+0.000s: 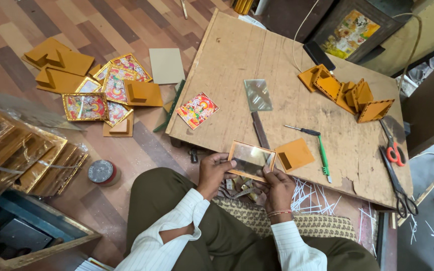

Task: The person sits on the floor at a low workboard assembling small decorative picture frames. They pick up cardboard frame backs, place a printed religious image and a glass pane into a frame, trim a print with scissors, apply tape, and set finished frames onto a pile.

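Note:
A small golden-brown picture frame (251, 159) with a glass pane in it is held at the near edge of a wooden board (237, 60). My left hand (214, 171) grips the frame's left side. My right hand (278, 185) holds its lower right edge with the thumb on top. A loose glass pane (257, 94) lies on the board just beyond. An orange backing board with a stand (294, 154) lies right of the frame. A colourful printed picture (197, 110) rests at the board's left edge.
A green-handled tool (322, 153) and small screwdriver (302, 131) lie right of the frame. Orange backing pieces (350, 95) are piled far right, scissors (392, 149) by the right edge. Finished frames and backs (94, 93) litter the floor left, with a tape roll (102, 171).

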Action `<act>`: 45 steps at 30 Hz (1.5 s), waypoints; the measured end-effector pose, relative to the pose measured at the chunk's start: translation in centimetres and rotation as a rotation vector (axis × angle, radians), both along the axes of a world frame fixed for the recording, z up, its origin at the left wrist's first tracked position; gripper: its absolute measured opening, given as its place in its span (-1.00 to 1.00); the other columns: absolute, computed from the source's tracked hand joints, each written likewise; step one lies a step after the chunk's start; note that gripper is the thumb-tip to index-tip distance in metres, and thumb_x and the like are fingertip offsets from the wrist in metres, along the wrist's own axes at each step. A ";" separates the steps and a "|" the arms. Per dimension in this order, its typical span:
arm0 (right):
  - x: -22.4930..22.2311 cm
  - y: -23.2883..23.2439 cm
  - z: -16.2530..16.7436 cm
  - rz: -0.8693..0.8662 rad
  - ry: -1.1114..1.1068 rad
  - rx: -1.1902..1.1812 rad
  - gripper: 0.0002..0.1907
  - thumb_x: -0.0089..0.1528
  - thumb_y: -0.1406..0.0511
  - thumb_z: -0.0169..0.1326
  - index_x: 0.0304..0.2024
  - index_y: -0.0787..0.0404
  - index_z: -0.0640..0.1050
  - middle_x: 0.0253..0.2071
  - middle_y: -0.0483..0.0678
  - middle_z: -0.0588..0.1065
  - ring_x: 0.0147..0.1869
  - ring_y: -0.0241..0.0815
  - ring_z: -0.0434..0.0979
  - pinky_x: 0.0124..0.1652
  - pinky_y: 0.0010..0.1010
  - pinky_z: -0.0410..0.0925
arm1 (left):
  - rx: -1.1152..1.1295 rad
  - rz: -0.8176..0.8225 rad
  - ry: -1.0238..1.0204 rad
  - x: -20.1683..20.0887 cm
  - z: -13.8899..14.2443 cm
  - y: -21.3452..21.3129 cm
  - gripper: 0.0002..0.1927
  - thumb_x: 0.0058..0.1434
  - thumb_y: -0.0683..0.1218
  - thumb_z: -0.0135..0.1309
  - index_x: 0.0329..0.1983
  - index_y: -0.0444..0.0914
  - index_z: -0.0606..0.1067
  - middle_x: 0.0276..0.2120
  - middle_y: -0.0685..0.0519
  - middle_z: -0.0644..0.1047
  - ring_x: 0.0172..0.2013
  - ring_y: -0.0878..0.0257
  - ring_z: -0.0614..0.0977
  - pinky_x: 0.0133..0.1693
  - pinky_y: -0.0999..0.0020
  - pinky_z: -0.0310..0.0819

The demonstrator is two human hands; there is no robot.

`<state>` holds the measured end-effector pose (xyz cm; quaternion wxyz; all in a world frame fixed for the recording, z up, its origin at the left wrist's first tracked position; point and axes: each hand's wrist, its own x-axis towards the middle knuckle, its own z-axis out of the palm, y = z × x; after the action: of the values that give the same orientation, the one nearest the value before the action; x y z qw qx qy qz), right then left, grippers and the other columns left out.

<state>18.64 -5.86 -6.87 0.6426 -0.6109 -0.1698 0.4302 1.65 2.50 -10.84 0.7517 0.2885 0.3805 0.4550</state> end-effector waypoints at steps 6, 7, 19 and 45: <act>1.0 0.2 1.9 0.009 0.112 -0.054 -0.54 0.33 0.06 -0.07 -0.15 0.34 0.58 -0.30 0.12 0.62 -0.33 -0.12 0.66 -0.39 -0.36 0.54 | 0.015 -0.018 0.006 -0.3 0.2 0.2 -0.75 0.16 -0.28 0.20 -0.08 -0.43 0.58 -0.30 -0.02 0.63 -0.34 0.22 0.71 -0.39 0.37 0.68; 1.4 0.2 2.0 0.020 0.101 -0.047 -0.57 0.34 0.09 -0.04 -0.13 0.36 0.57 -0.28 0.13 0.62 -0.32 -0.10 0.66 -0.36 -0.36 0.54 | 0.016 -0.026 -0.002 -0.3 0.2 0.2 -0.75 0.16 -0.28 0.20 -0.08 -0.42 0.58 -0.30 -0.02 0.62 -0.33 0.22 0.71 -0.39 0.37 0.69; 3.3 0.9 -0.8 0.176 0.165 0.045 -0.74 0.31 0.41 0.01 0.04 0.35 0.53 -0.18 0.04 0.60 -0.22 -0.15 0.64 -0.19 -0.19 0.58 | -0.111 -0.139 -0.140 -0.7 0.8 0.5 -0.77 0.16 -0.19 0.25 -0.12 -0.30 0.56 -0.24 -0.02 0.68 -0.27 0.22 0.74 -0.26 0.32 0.65; -0.4 2.3 -1.2 0.022 -0.064 0.126 -0.78 0.16 0.44 0.22 -0.13 0.37 0.59 -0.32 0.00 0.61 -0.40 -0.29 0.58 -0.39 -0.54 0.43 | -0.093 0.240 0.008 -0.6 1.0 1.0 -0.76 0.19 -0.24 0.17 -0.06 -0.37 0.56 -0.31 0.00 0.64 -0.40 0.25 0.70 -0.44 0.42 0.62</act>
<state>18.20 -3.55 -8.04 0.6693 -0.5806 -0.2238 0.4060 1.08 3.54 -9.86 0.7028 0.2073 0.4361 0.5225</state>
